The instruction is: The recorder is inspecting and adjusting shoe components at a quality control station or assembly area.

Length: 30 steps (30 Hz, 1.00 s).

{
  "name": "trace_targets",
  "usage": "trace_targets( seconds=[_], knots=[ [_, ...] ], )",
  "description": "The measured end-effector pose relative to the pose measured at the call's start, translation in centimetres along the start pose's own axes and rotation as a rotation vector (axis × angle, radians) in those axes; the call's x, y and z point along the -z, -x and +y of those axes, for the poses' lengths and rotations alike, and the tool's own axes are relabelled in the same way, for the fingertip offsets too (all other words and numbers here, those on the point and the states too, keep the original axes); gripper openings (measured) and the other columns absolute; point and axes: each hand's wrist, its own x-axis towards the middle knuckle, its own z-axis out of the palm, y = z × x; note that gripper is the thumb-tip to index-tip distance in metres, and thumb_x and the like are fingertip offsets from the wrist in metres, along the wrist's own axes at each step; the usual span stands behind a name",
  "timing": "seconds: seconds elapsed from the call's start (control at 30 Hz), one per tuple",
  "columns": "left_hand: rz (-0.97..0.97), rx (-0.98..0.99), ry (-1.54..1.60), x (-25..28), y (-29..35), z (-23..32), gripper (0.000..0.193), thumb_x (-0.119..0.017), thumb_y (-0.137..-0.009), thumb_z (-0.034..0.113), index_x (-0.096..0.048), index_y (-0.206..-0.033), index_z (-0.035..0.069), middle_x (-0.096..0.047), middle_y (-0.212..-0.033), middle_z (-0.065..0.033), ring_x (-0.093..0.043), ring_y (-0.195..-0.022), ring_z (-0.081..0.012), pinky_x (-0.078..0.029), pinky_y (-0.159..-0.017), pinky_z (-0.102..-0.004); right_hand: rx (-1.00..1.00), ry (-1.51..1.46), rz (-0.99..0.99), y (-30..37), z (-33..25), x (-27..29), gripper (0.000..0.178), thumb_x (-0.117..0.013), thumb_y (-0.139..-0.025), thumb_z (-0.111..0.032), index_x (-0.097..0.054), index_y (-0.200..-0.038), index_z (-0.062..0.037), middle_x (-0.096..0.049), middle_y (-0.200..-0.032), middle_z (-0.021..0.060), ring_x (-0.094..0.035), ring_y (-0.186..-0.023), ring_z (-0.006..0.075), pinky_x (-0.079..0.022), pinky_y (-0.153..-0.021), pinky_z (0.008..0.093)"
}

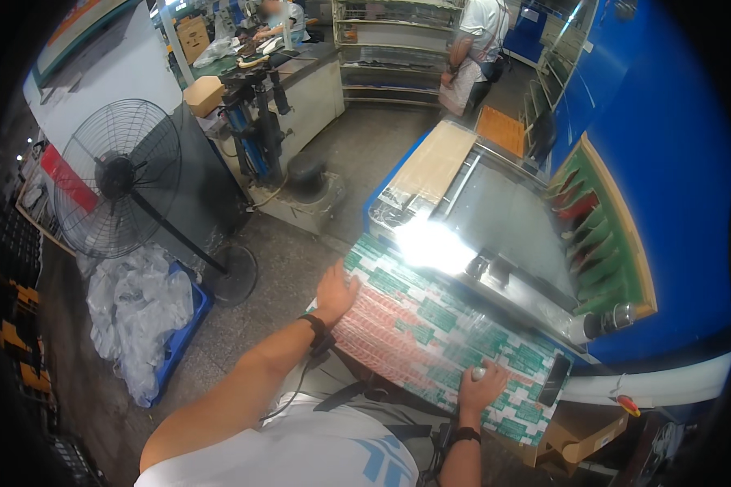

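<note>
Both left hand (335, 294), loosely spread, and right hand (483, 388), pinching a pale round thing (477, 372), touch the patterned board (430, 325); I can't tell what's done

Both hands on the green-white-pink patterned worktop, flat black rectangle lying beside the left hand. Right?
Wrong hand: the head view shows the flat black rectangle beside the right hand, not the left hand. Both hands are on the patterned worktop.

right hand (483, 390) partly hiding a small pale object (478, 373) near the worktop's (414, 325) front edge, glare blotting out the machine (503, 203) beside its far edge, standing person (479, 49) being cropped above
</note>
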Motion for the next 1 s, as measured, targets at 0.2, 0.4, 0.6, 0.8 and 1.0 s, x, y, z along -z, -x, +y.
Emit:
trace_targets(
  seconds=[0.2,0.4,0.6,0.8,1.0],
  knots=[
    [-0.001,0.011,0.006,0.0,0.0,0.1,0.075,-0.069,-0.100,0.039,-0.047,-0.161,0.001,-0.064,-0.139,-0.0273,-0.062,-0.130,-0.0457,-0.049,-0.112,-0.0542,-0.007,0.004,-0.003,0.0,0.1,0.0,0.041,-0.085,-0.084,-0.018,-0.073,-0.120,-0.0050,-0.061,-0.123,0.0178,-0.057,-0.125,0.0422,-0.039,-0.120,0.0603],
    [-0.041,0.024,-0.007,0.3,0.0,0.4,0.076,-0.066,-0.104,0.041,-0.043,-0.164,0.001,-0.062,-0.143,-0.0278,-0.061,-0.134,-0.0451,-0.049,-0.115,-0.0531,-0.026,0.003,-0.016,0.0,-0.3,0.2,0.041,-0.085,-0.085,-0.020,-0.073,-0.121,-0.0047,-0.062,-0.126,0.0191,-0.057,-0.126,0.0431,-0.038,-0.120,0.0606],
    [-0.055,0.015,-0.023,0.6,0.1,0.5,0.076,-0.066,-0.104,0.041,-0.043,-0.164,-0.001,-0.062,-0.142,-0.0282,-0.061,-0.133,-0.0454,-0.049,-0.114,-0.0531,-0.020,0.002,0.017,0.0,-0.2,0.2,0.040,-0.080,-0.085,-0.020,-0.071,-0.120,-0.0041,-0.063,-0.122,0.0191,-0.057,-0.126,0.0436,-0.037,-0.122,0.0609],
    [-0.092,0.051,-0.017,0.7,-0.1,0.9,0.075,-0.066,-0.104,0.040,-0.043,-0.163,-0.001,-0.062,-0.142,-0.0277,-0.062,-0.131,-0.0453,-0.050,-0.112,-0.0535,0.014,0.011,0.033,-0.2,-0.3,0.4,0.042,-0.086,-0.084,-0.019,-0.073,-0.121,-0.0053,-0.062,-0.126,0.0186,-0.057,-0.126,0.0434,-0.039,-0.118,0.0610],
    [-0.013,-0.035,-0.032,0.0,0.1,-0.2,0.070,-0.068,-0.104,0.037,-0.047,-0.161,0.003,-0.067,-0.137,-0.0285,-0.064,-0.127,-0.0477,-0.051,-0.109,-0.0556,-0.021,0.046,0.025,0.2,0.7,0.0,0.055,-0.088,-0.086,-0.031,-0.069,-0.131,-0.0049,-0.061,-0.138,0.0225,-0.054,-0.135,0.0476,-0.036,-0.120,0.0626]
  ],
)
